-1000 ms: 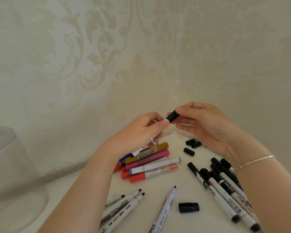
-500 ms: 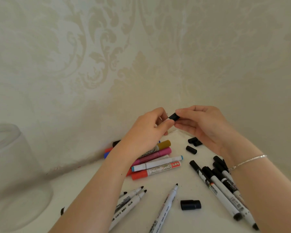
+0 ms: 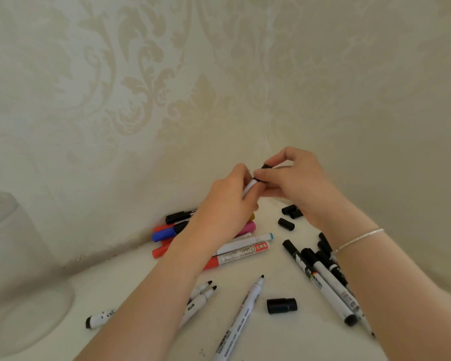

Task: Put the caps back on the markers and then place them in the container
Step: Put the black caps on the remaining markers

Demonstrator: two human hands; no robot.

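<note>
My left hand (image 3: pixel 227 207) grips a white marker (image 3: pixel 249 187) above the table's far corner. My right hand (image 3: pixel 294 183) pinches a small black cap (image 3: pixel 264 167) at the marker's tip; most of the cap is hidden by my fingers. A frosted clear container (image 3: pixel 13 272) stands at the far left. On the table lie uncapped white markers (image 3: pixel 241 313), a pile of coloured markers (image 3: pixel 242 252) and a row of capped black-and-white markers (image 3: pixel 320 277). One large black cap (image 3: pixel 281 305) lies near the middle, and small black caps (image 3: pixel 288 217) sit by the far corner.
The white table (image 3: pixel 130 282) fits into a corner between two patterned walls (image 3: pixel 141 100). I wear a thin silver bracelet (image 3: pixel 359 238) on my right wrist. Another uncapped marker (image 3: pixel 99 319) pokes out from under my left forearm.
Both hands rose slightly and moved closer together. The black cap, clearly visible a second ago, is now mostly hidden in my right fingers against the marker tip. The view shifted, revealing more markers by the wall.
</note>
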